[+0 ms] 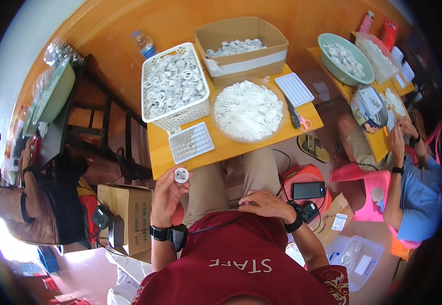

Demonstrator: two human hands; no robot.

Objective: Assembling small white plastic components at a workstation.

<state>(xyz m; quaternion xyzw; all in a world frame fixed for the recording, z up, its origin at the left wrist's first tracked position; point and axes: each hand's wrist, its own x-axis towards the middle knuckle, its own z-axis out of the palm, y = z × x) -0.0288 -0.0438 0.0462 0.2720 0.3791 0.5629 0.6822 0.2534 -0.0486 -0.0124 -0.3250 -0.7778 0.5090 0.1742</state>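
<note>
My left hand [166, 197] is raised in front of the table's near edge, thumb and fingers closed on a small round white plastic piece [181, 175] with a dark part in its middle. My right hand [267, 206] lies low over my lap against the red shirt, fingers stretched out, holding nothing that I can see. Nearest the left hand is a white tray [200, 131] with round grey discs in part of its cells. Beyond it stands a white basket [180, 121] heaped with similar white pieces. A round tub [283, 114] piled with small white parts sits right of the tray.
A cardboard box [256, 65] of white pieces stands at the back. Another celled tray [294, 89] and pink-handled scissors [303, 123] lie at the table's right. A phone [309, 190] rests on a red stool [294, 176]. Co-workers sit on both sides.
</note>
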